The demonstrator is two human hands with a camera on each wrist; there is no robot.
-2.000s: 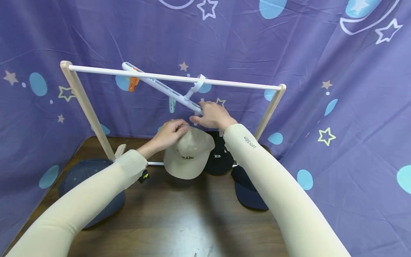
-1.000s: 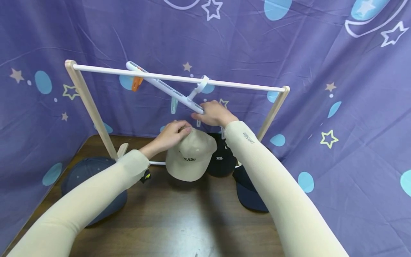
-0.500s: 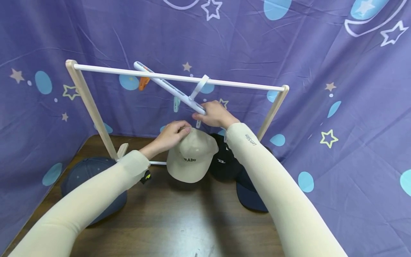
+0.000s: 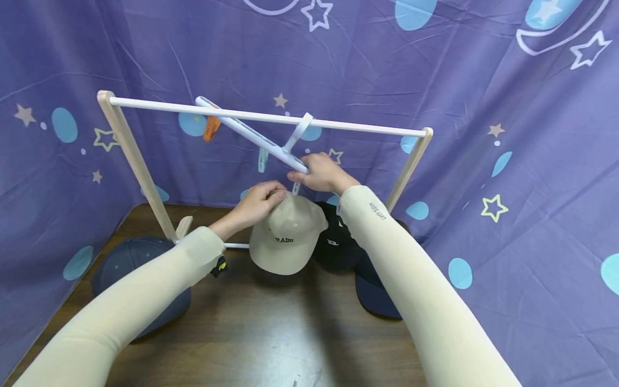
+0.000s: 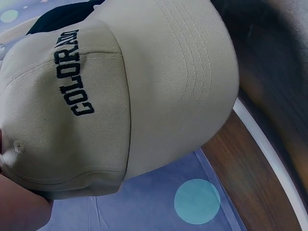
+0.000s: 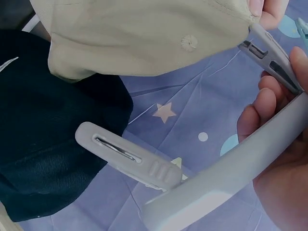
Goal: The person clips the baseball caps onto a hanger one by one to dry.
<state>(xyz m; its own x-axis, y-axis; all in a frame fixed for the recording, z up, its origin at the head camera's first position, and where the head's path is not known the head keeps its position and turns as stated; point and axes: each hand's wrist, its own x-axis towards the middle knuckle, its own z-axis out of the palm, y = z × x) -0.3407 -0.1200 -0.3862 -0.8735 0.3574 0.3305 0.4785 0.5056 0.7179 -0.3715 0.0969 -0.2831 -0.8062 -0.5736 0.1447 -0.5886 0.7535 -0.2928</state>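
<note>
My left hand (image 4: 256, 204) pinches the top of a beige cap (image 4: 285, 236) lettered COLORADO in the left wrist view. My right hand (image 4: 321, 172) holds the right end of a pale clip hanger (image 4: 251, 134) hooked over the white rail (image 4: 367, 126). In the right wrist view its fingers are at a grey clip (image 6: 272, 57), whose tip meets the beige cap's edge beside the left fingertips. A second grey clip (image 6: 130, 156) at the hanger's end overlaps a black cap (image 6: 57, 134), which hangs behind the beige one.
An orange clip (image 4: 211, 129) and a light blue clip (image 4: 263, 160) hang from the hanger. A blue-grey cap (image 4: 132, 263) lies left on the wooden table (image 4: 271, 333), a navy cap (image 4: 379, 295) right. Wooden posts (image 4: 137, 166) carry the rail before a purple curtain (image 4: 532, 161).
The hanger has tilted a little, and the clip by my right hand has come down to the beige cap's top. Over two seconds the black cap has shifted slightly. My left hand keeps its hold.
</note>
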